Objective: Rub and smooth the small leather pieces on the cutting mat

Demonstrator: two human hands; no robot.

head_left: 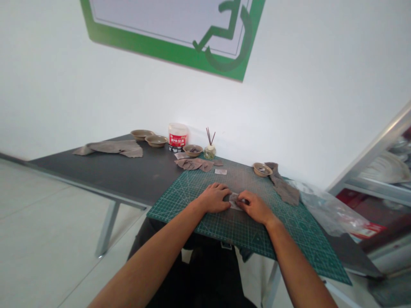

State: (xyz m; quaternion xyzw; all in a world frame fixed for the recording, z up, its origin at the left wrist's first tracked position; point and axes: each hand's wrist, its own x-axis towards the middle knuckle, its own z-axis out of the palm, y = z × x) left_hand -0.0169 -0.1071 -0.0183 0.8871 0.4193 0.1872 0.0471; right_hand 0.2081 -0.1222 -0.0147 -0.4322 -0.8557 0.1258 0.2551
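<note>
A small pale rectangular piece [235, 201] with a greyish patch on it lies on the green cutting mat [180, 203], between my two hands. My left hand [215, 198] rests on the mat with its fingers apart, its thumb at the piece's left edge. On the right side of the piece, my right hand [252, 205] has thumb and fingers pinched together; what they hold, if anything, is too small to name. Another pale rectangle [221, 171] lies further back on the mat.
Behind the mat stand a dish with dark bits [192, 150], a red-labelled tub [178, 136] and a reed diffuser [209, 151]. Another dish [262, 170], grey cloth [285, 190] and clear plastic [330, 207] are at the right. Grey cloth [112, 147] lies at the left.
</note>
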